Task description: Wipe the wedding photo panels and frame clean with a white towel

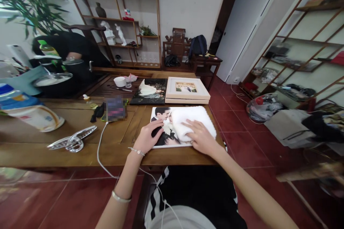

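A wedding photo panel, showing a couple, lies flat near the table's front edge. My left hand rests on its left side with the fingers stretched out flat, holding nothing. A fluffy white cloth covers the right part of the panel. My right hand holds this cloth down against the panel, its fingers pressed into the pile. Behind the panel lie a dark wedding photo panel and a pale frame with a small picture in its middle.
To the left on the table are a clear plastic clip-like object, a blurred-out device with a white cable, and a large white and blue bottle. A white bowl stands further back. A person in black sits across.
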Available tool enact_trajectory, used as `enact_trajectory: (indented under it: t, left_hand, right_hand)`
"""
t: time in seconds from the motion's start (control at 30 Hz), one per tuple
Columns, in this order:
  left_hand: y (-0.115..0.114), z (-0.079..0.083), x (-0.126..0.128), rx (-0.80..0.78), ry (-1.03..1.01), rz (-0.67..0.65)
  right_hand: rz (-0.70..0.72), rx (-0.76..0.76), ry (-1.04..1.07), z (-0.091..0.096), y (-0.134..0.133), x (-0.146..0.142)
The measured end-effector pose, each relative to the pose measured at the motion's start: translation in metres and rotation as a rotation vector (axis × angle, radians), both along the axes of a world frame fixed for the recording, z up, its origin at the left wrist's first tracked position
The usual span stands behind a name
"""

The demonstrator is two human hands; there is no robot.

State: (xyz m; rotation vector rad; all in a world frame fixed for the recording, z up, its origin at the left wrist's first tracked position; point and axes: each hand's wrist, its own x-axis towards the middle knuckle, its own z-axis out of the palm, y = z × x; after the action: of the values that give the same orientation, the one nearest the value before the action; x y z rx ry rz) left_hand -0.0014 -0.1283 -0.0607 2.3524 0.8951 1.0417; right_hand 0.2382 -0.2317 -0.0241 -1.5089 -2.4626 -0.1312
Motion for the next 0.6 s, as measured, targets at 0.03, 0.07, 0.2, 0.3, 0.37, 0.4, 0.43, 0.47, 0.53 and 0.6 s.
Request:
enact_trajectory:
  t: [0.03,0.07,0.2,0.3,0.37,0.4,0.43,0.47,0.53,0.6]
  left_hand:
    - [0.0,0.001,0.0,-0.006,-0.007,0.007]
    - [0.001,0.001,0.0,-0.013,-0.018,0.02]
    - [0.005,-0.001,-0.002,-0.025,-0.079,0.118]
    - [0.008,-0.007,-0.003,-0.042,-0.075,0.174]
    - [0.01,-0.012,-0.004,-0.059,-0.057,0.2]
    - [0.011,-0.014,-0.004,-0.068,-0.047,0.21]
    - [0.012,-0.015,-0.004,-0.076,-0.037,0.218]
    - [0.013,-0.017,-0.004,-0.089,-0.027,0.223]
    - [0.013,-0.018,-0.004,-0.123,-0.012,0.228]
    - [0.013,-0.017,-0.004,-0.164,-0.008,0.232]
  right_hand:
    - [0.056,-0.011,-0.007,0.0,-0.003,-0.011]
    - [0.111,-0.021,-0.014,0.0,-0.006,-0.021]
    - [0.294,-0.04,-0.025,-0.002,-0.019,-0.043]
    - [0.327,-0.06,-0.004,-0.001,-0.026,-0.039]
    - [0.281,-0.075,0.028,0.001,-0.03,-0.029]
    - [0.245,-0.07,0.047,0.002,-0.031,-0.023]
    - [0.201,-0.053,0.067,0.003,-0.032,-0.015]
    - [0.152,-0.03,0.085,0.003,-0.031,-0.007]
    - [0.038,0.018,0.108,0.002,-0.027,0.01]
    - [-0.067,0.046,0.114,0.001,-0.016,0.023]
